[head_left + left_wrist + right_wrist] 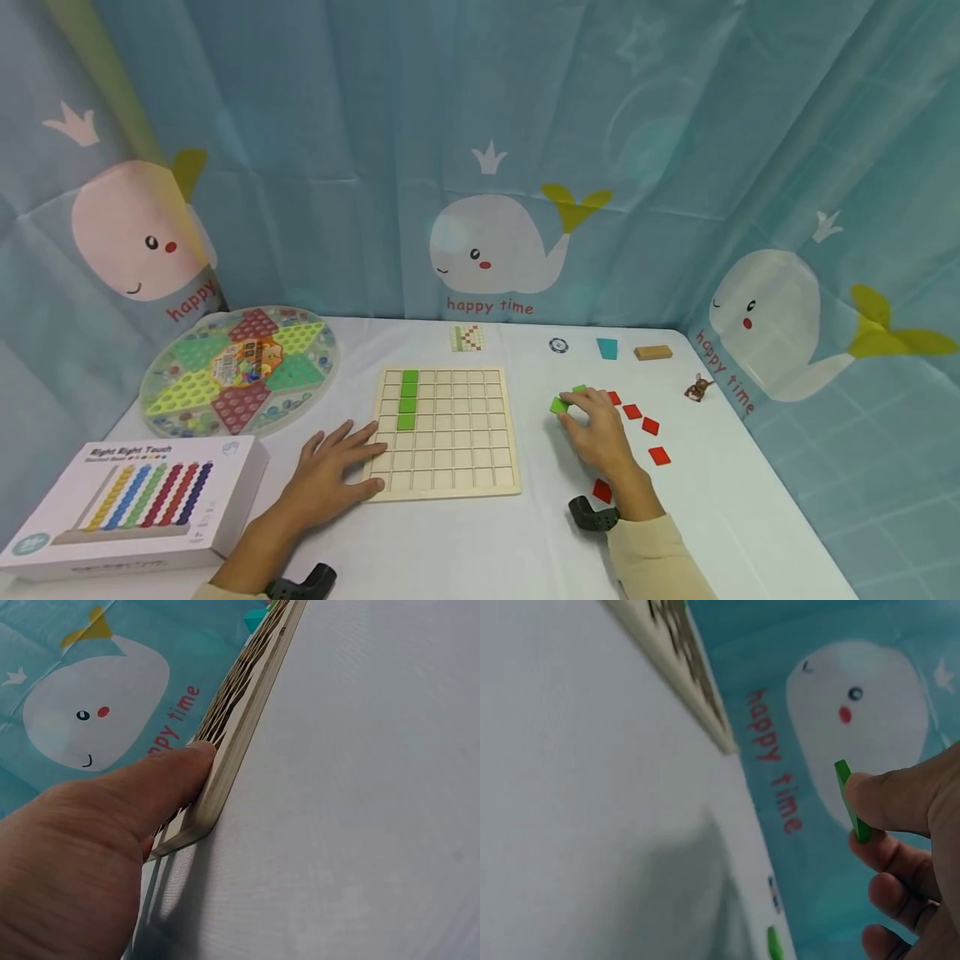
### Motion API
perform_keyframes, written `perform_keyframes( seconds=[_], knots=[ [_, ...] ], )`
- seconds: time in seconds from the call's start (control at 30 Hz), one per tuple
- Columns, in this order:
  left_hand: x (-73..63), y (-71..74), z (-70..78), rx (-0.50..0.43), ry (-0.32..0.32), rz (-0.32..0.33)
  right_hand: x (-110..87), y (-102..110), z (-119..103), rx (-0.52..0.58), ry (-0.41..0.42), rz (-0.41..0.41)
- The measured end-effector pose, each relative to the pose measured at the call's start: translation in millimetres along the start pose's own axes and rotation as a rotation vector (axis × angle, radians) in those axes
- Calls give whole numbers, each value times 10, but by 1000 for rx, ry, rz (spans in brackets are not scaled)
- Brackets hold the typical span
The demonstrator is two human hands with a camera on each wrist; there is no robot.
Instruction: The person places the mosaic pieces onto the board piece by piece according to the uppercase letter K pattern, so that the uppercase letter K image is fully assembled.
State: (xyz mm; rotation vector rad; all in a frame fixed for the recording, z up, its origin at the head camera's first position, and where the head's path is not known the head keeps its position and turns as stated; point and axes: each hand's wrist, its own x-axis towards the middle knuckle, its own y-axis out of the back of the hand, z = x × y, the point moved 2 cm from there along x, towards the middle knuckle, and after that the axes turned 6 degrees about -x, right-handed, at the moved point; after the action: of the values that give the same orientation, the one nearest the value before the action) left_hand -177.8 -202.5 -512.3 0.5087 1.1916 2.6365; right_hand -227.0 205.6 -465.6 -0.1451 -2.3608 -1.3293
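A wooden grid board [450, 450] lies on the white table, with several green square tiles [407, 402] filling part of one column near its left side. My left hand [330, 471] rests at the board's left edge, fingers spread; in the left wrist view its thumb [176, 776] lies on the rim near a corner. To the right of the board, my right hand [600, 433] pinches a green square tile [853, 801] between thumb and fingers. Another green tile [580, 388] lies just behind that hand, partly hidden.
Several red tiles [651, 426] lie around my right hand. Along the back are a pattern card [467, 338], a poker chip [558, 345], a teal piece [607, 348], a wooden block [653, 352] and a small brown figurine [697, 387]. A round game board [309, 375] and white box [142, 546] sit left.
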Motion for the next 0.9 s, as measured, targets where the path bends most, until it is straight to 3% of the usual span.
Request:
perform_keyframes(
  seconds=[0.4,0.73,0.9],
  knots=[
    [-2,-18,-12,7,-1,3,99,155,-596,78,185,86],
    [3,-3,-6,4,2,2,180,-23,-1003,199,335,71],
    [0,14,14,-3,-1,-3,210,-144,-1198,256,372,45]
  ],
)
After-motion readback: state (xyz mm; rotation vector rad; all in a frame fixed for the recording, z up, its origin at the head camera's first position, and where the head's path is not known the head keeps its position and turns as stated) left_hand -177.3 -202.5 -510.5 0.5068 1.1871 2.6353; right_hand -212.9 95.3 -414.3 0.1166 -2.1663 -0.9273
